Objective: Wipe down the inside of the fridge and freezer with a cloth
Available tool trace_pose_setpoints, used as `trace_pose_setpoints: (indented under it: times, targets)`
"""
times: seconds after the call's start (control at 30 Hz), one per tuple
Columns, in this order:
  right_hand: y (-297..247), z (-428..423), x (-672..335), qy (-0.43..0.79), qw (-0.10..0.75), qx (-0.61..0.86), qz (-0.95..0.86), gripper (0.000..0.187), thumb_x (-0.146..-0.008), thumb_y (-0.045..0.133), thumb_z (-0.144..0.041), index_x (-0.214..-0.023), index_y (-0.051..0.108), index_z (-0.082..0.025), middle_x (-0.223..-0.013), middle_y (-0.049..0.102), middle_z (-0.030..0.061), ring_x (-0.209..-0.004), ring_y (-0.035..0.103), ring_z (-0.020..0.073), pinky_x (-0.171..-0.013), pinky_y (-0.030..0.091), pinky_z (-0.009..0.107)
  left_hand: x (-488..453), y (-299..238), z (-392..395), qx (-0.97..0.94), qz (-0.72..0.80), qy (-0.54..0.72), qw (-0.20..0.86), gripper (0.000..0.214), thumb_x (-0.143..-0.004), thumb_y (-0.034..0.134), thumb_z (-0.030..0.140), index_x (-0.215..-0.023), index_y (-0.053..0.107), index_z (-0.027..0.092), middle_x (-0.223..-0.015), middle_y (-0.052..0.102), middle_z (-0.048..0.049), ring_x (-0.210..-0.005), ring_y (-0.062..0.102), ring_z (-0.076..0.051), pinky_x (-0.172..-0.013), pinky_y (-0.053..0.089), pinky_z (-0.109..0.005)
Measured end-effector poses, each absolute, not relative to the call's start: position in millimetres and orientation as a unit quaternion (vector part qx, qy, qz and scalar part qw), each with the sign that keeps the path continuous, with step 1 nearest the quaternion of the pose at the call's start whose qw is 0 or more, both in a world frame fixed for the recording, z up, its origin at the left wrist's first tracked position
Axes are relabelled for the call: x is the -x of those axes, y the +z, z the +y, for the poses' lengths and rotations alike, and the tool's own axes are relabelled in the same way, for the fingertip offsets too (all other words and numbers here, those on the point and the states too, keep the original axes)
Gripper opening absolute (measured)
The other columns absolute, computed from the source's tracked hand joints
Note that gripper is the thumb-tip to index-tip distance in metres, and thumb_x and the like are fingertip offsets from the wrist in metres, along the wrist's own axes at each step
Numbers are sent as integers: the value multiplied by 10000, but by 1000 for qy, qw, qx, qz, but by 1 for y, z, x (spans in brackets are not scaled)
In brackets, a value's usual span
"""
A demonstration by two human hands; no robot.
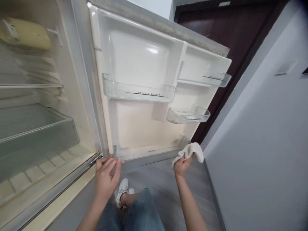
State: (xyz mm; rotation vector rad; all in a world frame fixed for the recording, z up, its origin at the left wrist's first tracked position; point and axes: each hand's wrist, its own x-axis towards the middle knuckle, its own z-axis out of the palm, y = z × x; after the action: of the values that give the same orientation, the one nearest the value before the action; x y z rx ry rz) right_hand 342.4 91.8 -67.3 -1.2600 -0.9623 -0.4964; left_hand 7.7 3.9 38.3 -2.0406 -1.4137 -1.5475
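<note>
The refrigerator door stands wide open in front of me, its white inner side facing me. My left hand is at the door's lower hinge-side corner, fingers curled closed over the bottom edge by the clear bottom rail. Exactly what its fingertips press on is hidden. In my right hand is a crumpled white cloth, bunched over the fingers. That hand is by the far end of the door's bottom rail; whether the cloth touches it I cannot tell.
To the left is the refrigerator interior with a clear drawer, a glass shelf and a yellow item. Clear door bins jut from the door. A dark door and grey wall stand right. My white shoe is below.
</note>
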Motion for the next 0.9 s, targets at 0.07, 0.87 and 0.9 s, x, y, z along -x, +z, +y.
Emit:
trace_pose_setpoints:
  times: [0.07, 0.87, 0.9]
  targets:
    - [-69, 92, -332, -221, 691, 541, -426, 548, -925, 379, -389, -1389, 404, -98, -1373, 448, 245, -1334, 373, 351, -1072, 282, 600, -9, 39, 4, 693, -482, -525, 108, 135, -851, 585, 174, -790, 689, 234, -690, 698, 4, -870, 507, -199, -859, 405, -322]
    - [-96, 22, -104, -181, 487, 330, -788, 479, -903, 466, -344, -1355, 501, -189, -1268, 616, 99, -1265, 468, 276, -1113, 308, 452, -10, 60, -8, 723, -541, -410, 131, 238, -892, 487, 294, -737, 637, 193, -968, 605, -76, -871, 502, -215, -786, 453, -395]
    - [-95, 21, -99, -173, 477, 339, -792, 450, -906, 470, -345, -1330, 526, -204, -1239, 632, 84, -1238, 489, 258, -1116, 310, 430, -11, 61, -9, 722, -544, -405, 136, 237, -893, 488, 297, -741, 638, 193, -974, 620, -74, -875, 514, -217, -788, 457, -400]
